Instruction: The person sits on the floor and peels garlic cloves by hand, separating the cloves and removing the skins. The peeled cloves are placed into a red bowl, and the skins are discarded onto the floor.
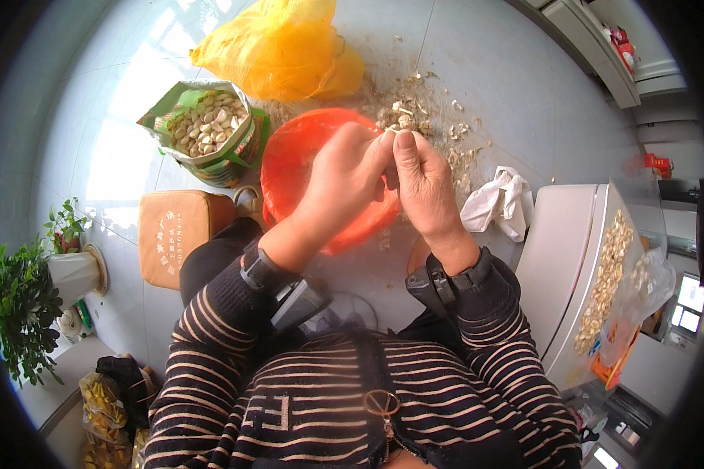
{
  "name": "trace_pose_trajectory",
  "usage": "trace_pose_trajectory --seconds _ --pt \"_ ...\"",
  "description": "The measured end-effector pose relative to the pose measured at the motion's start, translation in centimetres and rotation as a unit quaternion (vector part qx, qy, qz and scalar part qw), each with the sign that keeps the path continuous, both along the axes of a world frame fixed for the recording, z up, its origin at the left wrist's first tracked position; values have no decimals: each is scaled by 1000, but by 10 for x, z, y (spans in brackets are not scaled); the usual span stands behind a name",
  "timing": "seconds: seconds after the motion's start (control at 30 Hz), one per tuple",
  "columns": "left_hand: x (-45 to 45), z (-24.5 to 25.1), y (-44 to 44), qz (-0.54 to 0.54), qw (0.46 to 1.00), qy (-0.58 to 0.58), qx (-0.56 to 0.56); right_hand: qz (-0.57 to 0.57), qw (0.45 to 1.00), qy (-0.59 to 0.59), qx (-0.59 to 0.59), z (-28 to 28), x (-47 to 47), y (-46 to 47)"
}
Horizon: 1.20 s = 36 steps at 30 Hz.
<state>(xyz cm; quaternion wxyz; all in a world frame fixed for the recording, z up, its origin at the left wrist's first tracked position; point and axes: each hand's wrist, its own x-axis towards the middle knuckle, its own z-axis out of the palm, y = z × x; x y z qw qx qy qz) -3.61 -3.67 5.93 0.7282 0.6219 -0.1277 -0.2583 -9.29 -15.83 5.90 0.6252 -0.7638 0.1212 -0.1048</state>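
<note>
My left hand and my right hand meet thumb to thumb over the right part of a red plastic basin. Pinched between their fingertips is a small pale piece of garlic, mostly hidden by the thumbs. Just beyond the fingertips, garlic bulbs with stalks lie among dry skins and dirt; whether one touches my fingers is unclear. To the left of the basin, an upright green bag stands full of separated garlic cloves.
A yellow mesh sack lies beyond the basin. Garlic skins litter the floor, near a white cloth. A tan stool with printed writing stands left, potted plants farther left. At right, a white cabinet carries spread-out seeds or nuts.
</note>
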Motion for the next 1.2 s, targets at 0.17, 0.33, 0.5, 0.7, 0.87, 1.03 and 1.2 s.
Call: trace_pose_trajectory --seconds 0.17,0.33,0.5,0.7,0.87,1.03,1.2 --pt "-10 0 0 29 999 -34 3 -72 996 22 -36 -3 0 14" --pt "-11 -10 -3 86 969 -220 78 -90 995 16 -49 -3 0 17" --pt "-12 -19 -3 81 969 -229 46 -106 992 5 -62 -2 -2 17" --pt "-14 -9 -4 55 997 -23 -49 -118 993 -3 19 -3 2 14" --pt "-6 6 2 -2 981 161 -112 -96 951 -2 293 7 4 12" --pt "4 -1 6 -8 975 178 -132 -36 926 59 371 19 -2 3" --pt "11 -20 14 -52 929 249 -270 -91 888 89 442 21 3 6"
